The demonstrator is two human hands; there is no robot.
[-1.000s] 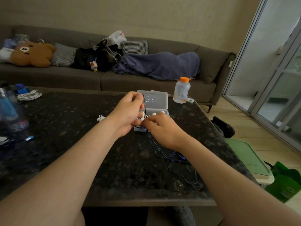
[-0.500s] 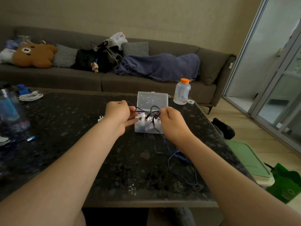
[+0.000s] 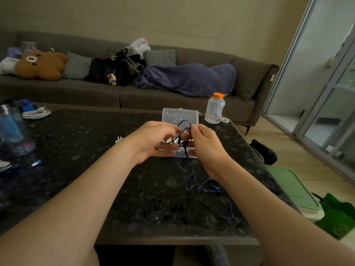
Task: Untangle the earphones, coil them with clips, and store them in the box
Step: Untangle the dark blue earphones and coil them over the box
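A dark blue earphone cable (image 3: 189, 173) hangs in loops between my hands and trails down across the dark table (image 3: 96, 169) toward its front right corner. My left hand (image 3: 153, 141) and my right hand (image 3: 205, 144) each pinch the cable above the clear plastic box (image 3: 179, 116), whose lid stands open behind them. The box's tray is mostly hidden by my hands. A small white earphone piece (image 3: 119, 139) lies just left of my left wrist.
An orange-capped bottle (image 3: 214, 108) stands right of the box beside a small tape ring (image 3: 225, 119). A blue bottle (image 3: 13, 129), a white coiled cable (image 3: 35, 113) and a blue-tipped cable (image 3: 36, 163) occupy the table's left side. A sofa runs behind.
Both hands have risen and moved closer together over the box, lifting a loop of the dark cable higher. The cable's slack on the table has shifted.
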